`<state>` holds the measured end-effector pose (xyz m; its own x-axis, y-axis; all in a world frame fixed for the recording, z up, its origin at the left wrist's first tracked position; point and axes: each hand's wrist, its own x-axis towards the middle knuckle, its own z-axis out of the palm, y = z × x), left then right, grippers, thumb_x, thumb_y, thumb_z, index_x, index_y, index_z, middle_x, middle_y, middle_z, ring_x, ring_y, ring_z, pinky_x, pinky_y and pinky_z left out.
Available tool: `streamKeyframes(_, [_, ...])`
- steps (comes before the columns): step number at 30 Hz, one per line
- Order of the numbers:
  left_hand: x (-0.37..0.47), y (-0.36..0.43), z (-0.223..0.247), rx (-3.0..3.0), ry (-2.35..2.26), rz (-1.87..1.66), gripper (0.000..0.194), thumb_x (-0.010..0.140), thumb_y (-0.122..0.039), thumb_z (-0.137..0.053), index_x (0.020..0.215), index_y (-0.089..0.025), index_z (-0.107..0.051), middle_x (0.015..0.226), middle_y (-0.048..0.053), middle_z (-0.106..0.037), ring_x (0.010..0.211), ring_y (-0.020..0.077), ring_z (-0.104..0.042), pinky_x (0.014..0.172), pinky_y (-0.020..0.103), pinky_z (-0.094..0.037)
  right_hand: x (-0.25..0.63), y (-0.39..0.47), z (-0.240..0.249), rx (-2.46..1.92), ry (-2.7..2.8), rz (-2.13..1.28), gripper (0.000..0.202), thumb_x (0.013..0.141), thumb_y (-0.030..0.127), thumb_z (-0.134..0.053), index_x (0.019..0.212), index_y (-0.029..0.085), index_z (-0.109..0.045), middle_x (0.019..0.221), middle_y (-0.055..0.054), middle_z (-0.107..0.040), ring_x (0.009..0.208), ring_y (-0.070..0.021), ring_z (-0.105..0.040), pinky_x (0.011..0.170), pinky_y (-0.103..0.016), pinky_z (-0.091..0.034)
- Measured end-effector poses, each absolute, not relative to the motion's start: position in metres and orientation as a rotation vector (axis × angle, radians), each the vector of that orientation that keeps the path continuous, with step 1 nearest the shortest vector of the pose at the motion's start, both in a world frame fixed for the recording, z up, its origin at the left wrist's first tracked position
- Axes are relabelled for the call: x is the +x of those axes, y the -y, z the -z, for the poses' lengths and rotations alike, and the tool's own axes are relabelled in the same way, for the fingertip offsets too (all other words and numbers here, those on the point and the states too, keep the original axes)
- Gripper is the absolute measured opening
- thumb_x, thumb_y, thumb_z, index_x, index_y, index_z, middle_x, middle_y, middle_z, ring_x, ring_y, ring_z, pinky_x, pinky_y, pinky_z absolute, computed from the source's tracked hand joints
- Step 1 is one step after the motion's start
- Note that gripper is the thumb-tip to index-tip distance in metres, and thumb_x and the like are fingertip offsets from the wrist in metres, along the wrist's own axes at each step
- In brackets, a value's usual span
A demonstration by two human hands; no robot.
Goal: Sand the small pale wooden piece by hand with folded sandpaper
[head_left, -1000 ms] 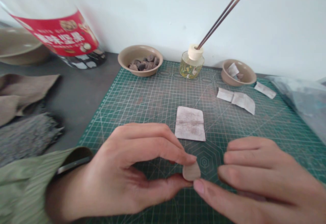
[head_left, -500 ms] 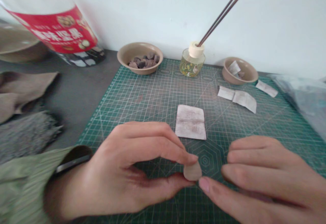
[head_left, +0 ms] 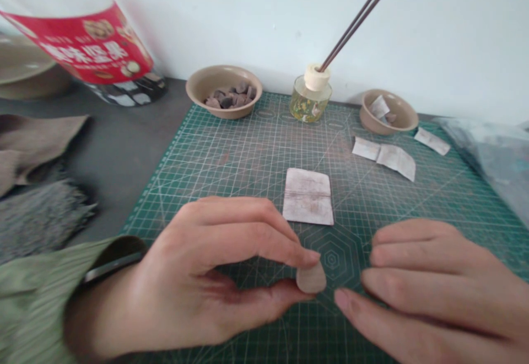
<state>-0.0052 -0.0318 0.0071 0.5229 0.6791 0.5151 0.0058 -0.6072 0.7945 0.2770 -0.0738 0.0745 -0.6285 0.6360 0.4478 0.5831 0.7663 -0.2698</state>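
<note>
My left hand (head_left: 215,276) pinches a small pale, flat, rounded piece (head_left: 311,280) between thumb and fingertips. The piece is held on edge, with its smooth face toward me; it looks like stone or wood, I cannot tell which. Just to the right, my right hand (head_left: 430,292) is open, its thumb stretched toward the piece but apart from it and its other fingers loosely bent. Nothing shows in that hand. Beyond my left fingertips, a creased, whitish square sheet (head_left: 308,196) with brown smudges lies on the green cutting mat (head_left: 248,149).
At the back stand a bowl (head_left: 198,89) of dark brown lumps, a reed diffuser (head_left: 311,96) and a smaller bowl (head_left: 409,116) with paper scraps. Folded strips (head_left: 384,157) lie at right, near a plastic bag (head_left: 496,154). Brown cloth (head_left: 45,138), grey cloth (head_left: 45,215) and a large jar (head_left: 95,49) are left.
My right thumb has drawn back to the right, away from the piece it was at. My left hand keeps its pinch. The whole view has shifted slightly.
</note>
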Motion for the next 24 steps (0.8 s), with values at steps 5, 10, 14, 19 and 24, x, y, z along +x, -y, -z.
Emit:
streamKeyframes(5, [-0.005,0.033,-0.008,1.986,-0.565,-1.115,0.022,0.112,-0.009,-0.104,0.124,-0.023,-0.092,0.117,-0.001,-0.099,0.099,0.0107,-0.094,0.097,0.017,-0.077,0.278,0.072,-0.046,-0.826,2.199,-0.25,0.05,0.135,0.032,-0.06,0.086,0.029,-0.071,0.06,0.005,-0.068,0.046,-0.0157,-0.064,0.054,-0.037,-0.057])
streamKeyframes(10, [-0.007,0.031,-0.012,2.009,-0.565,-1.097,0.018,0.114,-0.014,-0.104,0.124,-0.024,-0.092,0.118,0.0,-0.099,0.097,0.0136,-0.094,0.093,0.021,-0.079,0.274,0.059,-0.027,-0.914,2.167,-0.512,0.022,0.099,0.032,-0.087,0.112,0.029,-0.07,0.074,0.012,-0.074,0.051,-0.0098,-0.063,0.053,-0.028,-0.049])
streamKeyframes(14, [-0.009,0.029,-0.012,2.038,-0.547,-1.06,0.013,0.117,-0.017,-0.101,0.124,-0.023,-0.092,0.118,0.001,-0.099,0.096,0.013,-0.095,0.093,0.019,-0.078,0.266,0.052,-0.029,-0.913,2.208,-0.571,0.013,0.096,0.027,-0.082,0.096,0.026,-0.069,0.069,0.014,-0.068,0.048,-0.0059,-0.055,0.051,-0.023,-0.043])
streamKeyframes(19, [-0.011,0.033,-0.01,2.076,-0.59,-1.07,0.01,0.119,-0.02,-0.101,0.125,-0.024,-0.093,0.12,0.001,-0.099,0.097,0.0125,-0.095,0.093,0.019,-0.077,0.26,0.054,-0.034,-1.013,2.182,-0.797,0.025,0.093,0.028,-0.089,0.084,0.024,-0.065,0.066,0.013,-0.061,0.05,-0.0035,-0.053,0.052,-0.02,-0.04])
streamKeyframes(24, [-0.01,0.033,-0.011,2.08,-0.616,-1.068,0.009,0.119,-0.021,-0.101,0.123,-0.024,-0.093,0.12,0.001,-0.099,0.096,0.0137,-0.096,0.093,0.02,-0.078,0.261,0.055,-0.038,-1.06,2.152,-0.934,0.028,0.09,0.023,-0.091,0.084,0.024,-0.064,0.066,0.012,-0.061,0.051,-0.0042,-0.052,0.053,-0.019,-0.04])
